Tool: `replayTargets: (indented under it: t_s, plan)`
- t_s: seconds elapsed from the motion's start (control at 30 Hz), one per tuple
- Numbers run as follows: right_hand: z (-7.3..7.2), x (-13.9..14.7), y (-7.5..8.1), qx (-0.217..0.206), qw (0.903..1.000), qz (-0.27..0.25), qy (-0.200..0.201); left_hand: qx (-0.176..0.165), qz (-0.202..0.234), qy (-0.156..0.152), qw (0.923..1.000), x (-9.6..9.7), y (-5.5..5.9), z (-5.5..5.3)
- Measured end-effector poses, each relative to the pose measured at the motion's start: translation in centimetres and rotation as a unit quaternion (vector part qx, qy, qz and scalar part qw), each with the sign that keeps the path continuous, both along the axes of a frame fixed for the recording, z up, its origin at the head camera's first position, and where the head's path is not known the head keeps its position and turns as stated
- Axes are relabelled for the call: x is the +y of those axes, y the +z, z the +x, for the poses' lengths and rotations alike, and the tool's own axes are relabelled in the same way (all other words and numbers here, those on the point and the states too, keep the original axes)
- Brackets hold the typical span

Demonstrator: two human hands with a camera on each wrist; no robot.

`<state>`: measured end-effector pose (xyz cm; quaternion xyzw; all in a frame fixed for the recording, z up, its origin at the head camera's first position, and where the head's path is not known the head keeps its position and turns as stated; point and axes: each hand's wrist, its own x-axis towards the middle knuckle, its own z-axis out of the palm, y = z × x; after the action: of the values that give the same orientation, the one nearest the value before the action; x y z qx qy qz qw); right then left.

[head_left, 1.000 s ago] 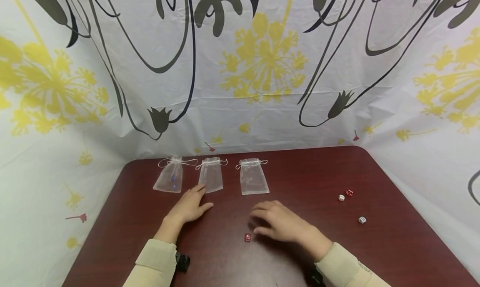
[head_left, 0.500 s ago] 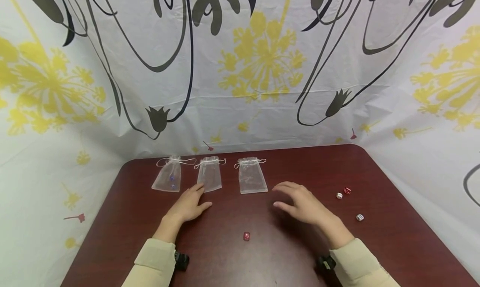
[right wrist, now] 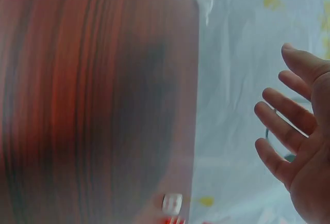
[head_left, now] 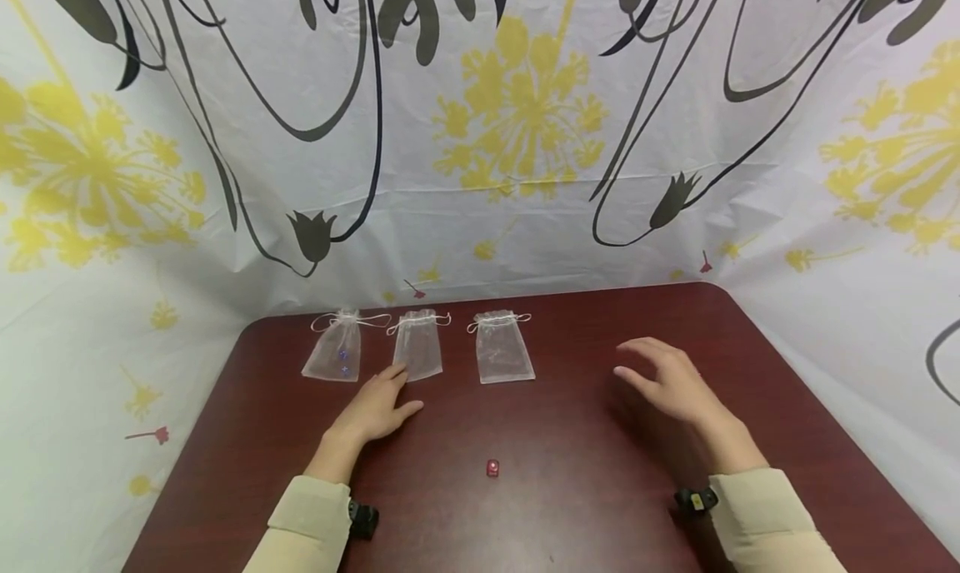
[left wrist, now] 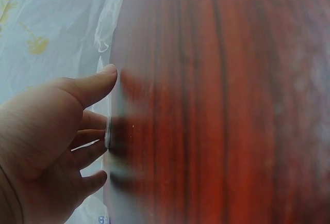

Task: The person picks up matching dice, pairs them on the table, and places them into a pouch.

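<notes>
My left hand rests on the table with its fingertips on the lower left part of the middle sheer drawstring bag. In the left wrist view its fingers look loosely bent, not pinching. My right hand hovers over the right part of the table, fingers spread and relaxed, holding nothing. Below it in the right wrist view lie a white die and part of a red die; the hand and forearm hide these in the head view. Another red die lies at the table's centre front.
A sheer bag at the left has small blue dice inside. Another sheer bag lies flat to the right of the middle one. A patterned white sheet hangs behind the dark red table.
My right hand has moved right and away from me, from near the central red die to over the dice at the right. My left hand has stayed at the middle bag.
</notes>
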<state>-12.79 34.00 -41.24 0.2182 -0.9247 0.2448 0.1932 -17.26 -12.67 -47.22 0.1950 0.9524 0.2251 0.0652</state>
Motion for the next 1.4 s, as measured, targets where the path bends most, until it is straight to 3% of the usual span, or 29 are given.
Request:
replayTargets:
  t_s: [0.37, 0.7, 1.0, 1.4]
  plan:
    - [0.5, 6.0, -1.2, -0.016, 0.9954, 0.017, -0.092, -0.004, 0.0, -0.002, 1.0, -0.1, 0.2, 0.1]
    - [1.4, 9.6, -2.4, -0.073, 0.9826, 0.02, -0.169, -0.003, 0.0, -0.002, 1.0, -0.1, 0.2, 0.1]
    - [1.4, 10.7, -3.1, -0.095, 0.9777, 0.041, -0.182, -0.002, -0.002, -0.003, 1.0, -0.1, 0.2, 0.1]
    - [1.1, 11.4, -3.8, -0.113, 0.9799, 0.055, -0.155, 0.002, 0.001, -0.003, 1.0, -0.1, 0.2, 0.2]
